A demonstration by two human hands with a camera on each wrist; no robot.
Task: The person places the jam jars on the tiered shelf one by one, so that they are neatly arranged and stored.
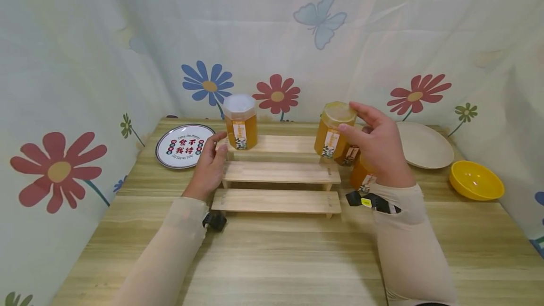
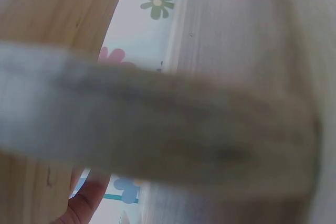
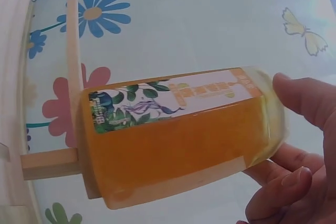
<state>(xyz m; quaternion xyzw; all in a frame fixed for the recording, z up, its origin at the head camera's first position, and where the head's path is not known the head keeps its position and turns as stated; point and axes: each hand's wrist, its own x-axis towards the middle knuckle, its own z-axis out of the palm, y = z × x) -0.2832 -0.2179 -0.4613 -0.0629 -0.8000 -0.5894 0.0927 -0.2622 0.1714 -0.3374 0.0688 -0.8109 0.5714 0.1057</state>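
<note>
In the head view, the right hand has thumb and fingers clamped on the lid of a jar, which sits at the right end of the rack's top step, lid up, long axis near vertical. The left hand is at the rack's left end; I cannot tell whether its fingers clamp it.

Left wrist: a blurred wooden bar hides most.

Right wrist: the jar's base meets the step, lid towards the hand.

Wooden table with rack, plates, bowl
</note>
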